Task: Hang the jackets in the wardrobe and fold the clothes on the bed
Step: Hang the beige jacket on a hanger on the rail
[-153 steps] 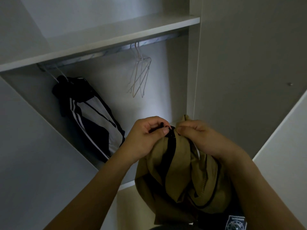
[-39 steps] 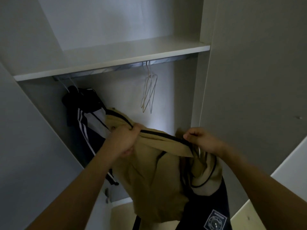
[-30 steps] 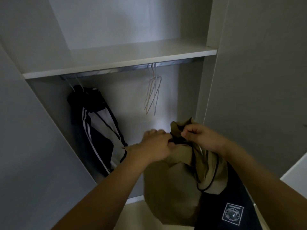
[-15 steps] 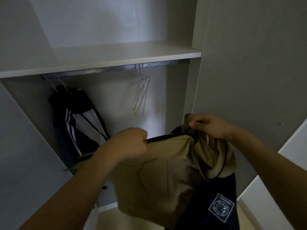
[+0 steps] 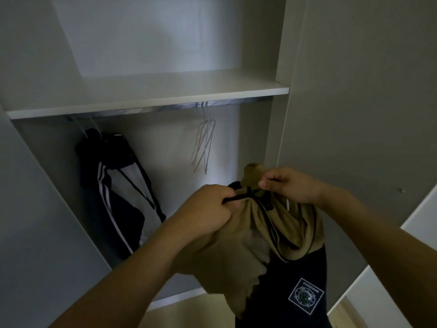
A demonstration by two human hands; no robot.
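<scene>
Hanging at the left of the wardrobe rail (image 5: 165, 107): 1 dark striped jacket (image 5: 118, 195). Centre: bare wire hangers (image 5: 204, 145). Below them, my left hand (image 5: 208, 207) grips the tan jacket (image 5: 238, 247) at its black trim, fingers curled tight. My right hand (image 5: 288, 185) pinches its collar.

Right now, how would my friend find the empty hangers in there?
Look inside the wardrobe, under the shelf, at the rail. Toward its right end hang the empty hangers, thin bare wire loops bunched together. The hangers at the left end carry a dark striped jacket; these carry nothing.
</scene>
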